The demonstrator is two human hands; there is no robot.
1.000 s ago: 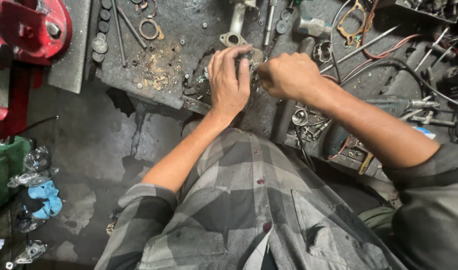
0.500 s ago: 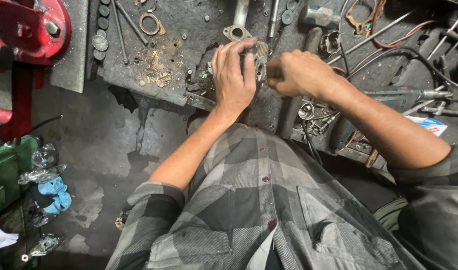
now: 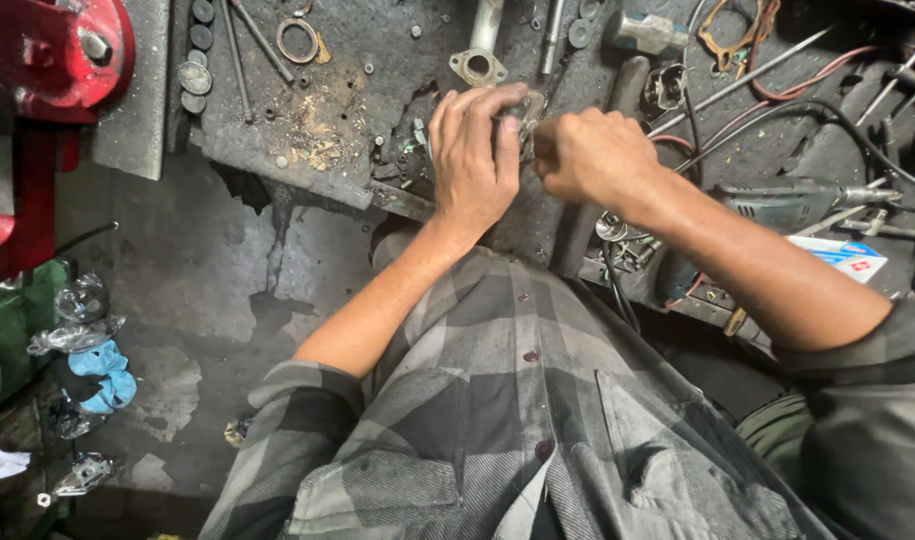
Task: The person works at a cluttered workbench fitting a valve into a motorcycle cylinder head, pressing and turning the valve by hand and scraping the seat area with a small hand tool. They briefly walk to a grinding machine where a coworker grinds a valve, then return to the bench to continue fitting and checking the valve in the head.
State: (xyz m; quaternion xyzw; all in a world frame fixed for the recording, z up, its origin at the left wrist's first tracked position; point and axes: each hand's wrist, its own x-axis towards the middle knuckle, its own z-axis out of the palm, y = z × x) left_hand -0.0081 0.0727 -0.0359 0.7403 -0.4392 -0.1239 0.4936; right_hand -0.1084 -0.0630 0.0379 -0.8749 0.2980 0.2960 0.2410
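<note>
A red vise point(image 3: 47, 60) is sitting at the far left of the grimy worktop point(image 3: 377, 60). The left hand point(image 3: 474, 160) is wrapping its fingers over a small metal part point(image 3: 525, 112) near the worktop's front edge, while the right hand point(image 3: 592, 155) is gripping it, fist closed. A grey power drill point(image 3: 787, 200) is lying further right.

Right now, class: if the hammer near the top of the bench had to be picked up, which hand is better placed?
Probably the right hand: it is nearer the hammer, while the left hand covers the metal part.
</note>
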